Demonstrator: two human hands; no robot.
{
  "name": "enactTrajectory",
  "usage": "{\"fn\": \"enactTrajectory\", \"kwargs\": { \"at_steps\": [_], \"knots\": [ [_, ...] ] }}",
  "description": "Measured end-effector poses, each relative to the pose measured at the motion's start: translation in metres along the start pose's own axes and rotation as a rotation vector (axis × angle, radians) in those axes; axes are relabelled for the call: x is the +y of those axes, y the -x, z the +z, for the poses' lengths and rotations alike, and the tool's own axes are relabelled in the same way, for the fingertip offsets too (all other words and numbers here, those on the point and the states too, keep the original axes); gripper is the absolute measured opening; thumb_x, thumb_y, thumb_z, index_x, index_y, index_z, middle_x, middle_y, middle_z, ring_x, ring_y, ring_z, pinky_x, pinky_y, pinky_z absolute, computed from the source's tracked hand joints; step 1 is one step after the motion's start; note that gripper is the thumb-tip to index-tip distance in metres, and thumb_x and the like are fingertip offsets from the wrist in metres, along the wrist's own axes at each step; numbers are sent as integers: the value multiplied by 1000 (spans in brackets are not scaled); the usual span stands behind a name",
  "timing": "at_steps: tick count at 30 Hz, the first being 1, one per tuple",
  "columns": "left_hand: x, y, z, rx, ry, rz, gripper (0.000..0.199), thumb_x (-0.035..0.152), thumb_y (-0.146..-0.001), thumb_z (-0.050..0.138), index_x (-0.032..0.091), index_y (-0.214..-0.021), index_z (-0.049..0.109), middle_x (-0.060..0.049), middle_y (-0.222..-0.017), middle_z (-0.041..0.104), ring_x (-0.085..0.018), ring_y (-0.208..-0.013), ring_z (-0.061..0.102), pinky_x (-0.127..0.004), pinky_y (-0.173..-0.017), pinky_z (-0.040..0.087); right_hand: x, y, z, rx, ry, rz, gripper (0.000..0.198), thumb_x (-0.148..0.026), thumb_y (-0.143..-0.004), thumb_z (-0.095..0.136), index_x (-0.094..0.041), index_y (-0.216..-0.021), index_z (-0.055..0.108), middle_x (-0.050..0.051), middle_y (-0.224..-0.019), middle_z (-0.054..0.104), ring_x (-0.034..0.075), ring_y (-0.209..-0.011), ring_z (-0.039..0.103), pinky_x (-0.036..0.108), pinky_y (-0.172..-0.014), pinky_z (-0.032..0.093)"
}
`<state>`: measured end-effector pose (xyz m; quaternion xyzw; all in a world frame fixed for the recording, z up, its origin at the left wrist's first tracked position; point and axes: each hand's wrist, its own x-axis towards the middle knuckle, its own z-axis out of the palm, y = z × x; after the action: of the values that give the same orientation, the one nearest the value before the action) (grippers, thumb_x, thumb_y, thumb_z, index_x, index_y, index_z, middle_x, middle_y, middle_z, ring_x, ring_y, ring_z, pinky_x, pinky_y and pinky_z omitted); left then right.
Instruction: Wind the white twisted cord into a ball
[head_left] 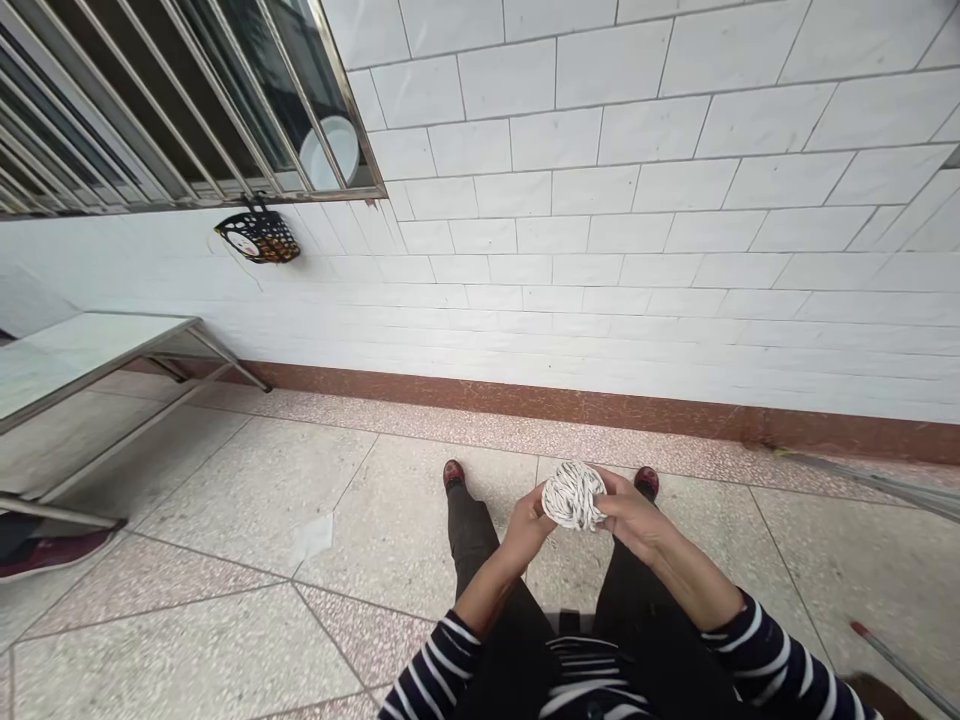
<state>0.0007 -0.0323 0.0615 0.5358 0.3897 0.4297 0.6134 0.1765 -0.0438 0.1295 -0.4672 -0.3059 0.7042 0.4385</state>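
A round bundle of white cord with dark flecks (574, 494) is held up between my two hands, above the floor and between my knees. On its left side, my left hand (527, 528) grips the edge with curled fingers. From the right, my right hand (628, 512) closes on the bundle, the thumb pressed against its front and the fingers behind it. Part of the right fingers is hidden by the cord.
A white tiled wall (600, 230) rises ahead. At left stand a metal-legged table (97, 345) and a barred window (225, 100) with a patterned bag (262, 238) hanging below. A paper sheet (313, 538) lies on the floor; a stick (900, 668) is at right. Another person's shoe (60, 552) shows at left.
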Motion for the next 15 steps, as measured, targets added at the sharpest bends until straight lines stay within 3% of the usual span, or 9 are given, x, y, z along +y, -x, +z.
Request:
{"fn": "enactTrajectory", "kwargs": {
  "at_steps": [5, 9, 15],
  "knots": [
    [-2, -2, -13, 109, -99, -16, 46, 57, -81, 84, 15, -98, 87, -15, -110, 85, -35, -116, 76, -50, -116, 55, 19, 10, -4, -53, -37, 75, 54, -22, -50, 79, -16, -103, 72, 1, -80, 70, 12, -60, 58, 22, -49, 42],
    [-3, -1, -12, -10, -60, -58, 42, 58, -82, 82, 17, -90, 88, -12, -101, 85, -35, -115, 76, -50, -116, 55, 27, 14, -13, -63, -81, 102, 62, -24, -49, 83, -19, -110, 72, 0, -85, 70, 11, -60, 58, 22, -49, 43],
    [-22, 11, -6, -107, -59, -137, 44, 61, -76, 87, 17, -77, 86, -8, -80, 82, -33, -100, 78, -49, -110, 58, 36, 10, -25, -94, -68, 102, 58, -24, -50, 88, -16, -107, 77, 2, -82, 71, 11, -59, 56, 21, -49, 41]
  ]
}}
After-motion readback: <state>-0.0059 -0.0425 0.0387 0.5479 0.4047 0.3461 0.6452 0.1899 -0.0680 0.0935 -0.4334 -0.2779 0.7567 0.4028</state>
